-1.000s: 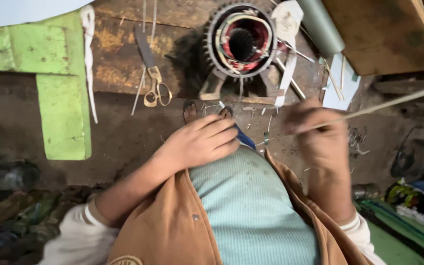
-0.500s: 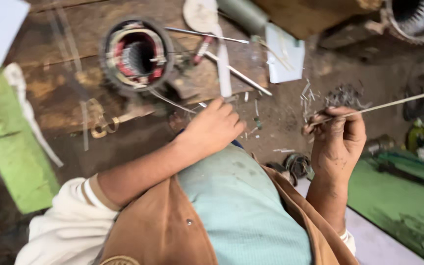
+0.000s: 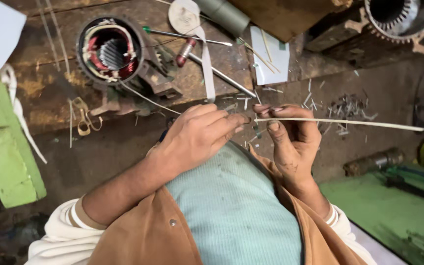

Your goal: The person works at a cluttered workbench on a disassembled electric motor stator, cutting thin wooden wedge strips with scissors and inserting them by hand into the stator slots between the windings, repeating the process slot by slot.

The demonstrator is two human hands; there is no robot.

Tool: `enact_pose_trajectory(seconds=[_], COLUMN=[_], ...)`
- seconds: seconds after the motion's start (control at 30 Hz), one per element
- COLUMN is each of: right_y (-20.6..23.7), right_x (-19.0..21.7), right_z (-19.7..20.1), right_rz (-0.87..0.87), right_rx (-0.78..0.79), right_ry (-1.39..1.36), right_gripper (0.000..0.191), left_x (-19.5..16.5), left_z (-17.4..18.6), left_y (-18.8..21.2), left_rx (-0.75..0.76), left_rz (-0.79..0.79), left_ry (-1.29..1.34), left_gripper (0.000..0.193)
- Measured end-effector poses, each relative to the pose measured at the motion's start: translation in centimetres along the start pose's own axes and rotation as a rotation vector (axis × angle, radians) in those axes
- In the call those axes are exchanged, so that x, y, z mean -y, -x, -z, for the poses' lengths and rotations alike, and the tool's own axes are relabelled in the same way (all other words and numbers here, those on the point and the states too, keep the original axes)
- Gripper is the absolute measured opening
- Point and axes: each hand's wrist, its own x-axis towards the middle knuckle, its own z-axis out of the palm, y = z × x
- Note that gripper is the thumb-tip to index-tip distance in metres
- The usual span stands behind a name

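My right hand [image 3: 290, 140] pinches a long thin pale stick [image 3: 349, 123] between thumb and fingers; the stick runs level off to the right. My left hand [image 3: 197, 135] is curled shut just left of the stick's end, fingertips nearly touching it. A dark blue tool [image 3: 162, 136] peeks out under its wrist side, mostly hidden by the hand. Both hands hover above my light teal shirt [image 3: 236, 211] and brown vest.
A motor stator [image 3: 109, 49] with copper windings sits on a worn wooden bench [image 3: 40, 105], beside scissors [image 3: 84, 120], a red-handled screwdriver [image 3: 185, 49], a metal rod [image 3: 222, 76] and white paper [image 3: 271, 56]. Cut chips [image 3: 344, 105] litter the floor. A second stator [image 3: 398, 17] and a green board [image 3: 6, 152] are nearby.
The view has swung, so the stator and bench sit further left and closer. My hands have come together; the left fingertips now meet the stick's end held by the right.
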Motion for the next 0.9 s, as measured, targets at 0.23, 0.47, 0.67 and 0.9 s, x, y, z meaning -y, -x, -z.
enact_pose_trajectory(seconds=[0.23, 0.47, 0.67, 0.9], right_y=[-0.6, -0.5, -0.6, -0.8], right_x=[0.1, 0.3, 0.2, 0.6], right_z=[-0.6, -1.0, -1.8, -3.3], right_rz=[-0.007, 0.017, 0.042, -0.063], right_rx=[0.073, 0.143, 0.225, 0.097], right_ry=[-0.016, 0.036, 0.169, 0.138], right_gripper=[0.023, 0.018, 0.014, 0.015], left_x=[-0.4, -0.5, -0.9, 3.1], left_z=[0.2, 0.7, 2.5, 6.0], left_y=[1.3, 1.7, 1.8, 3.7], left_rx=[-0.076, -0.094, -0.135, 0.130], left_rz=[0.013, 0.015, 0.003, 0.046], left_ry=[0.012, 0.004, 0.246, -0.077], left_gripper=[0.023, 0.027, 0.043, 0.027])
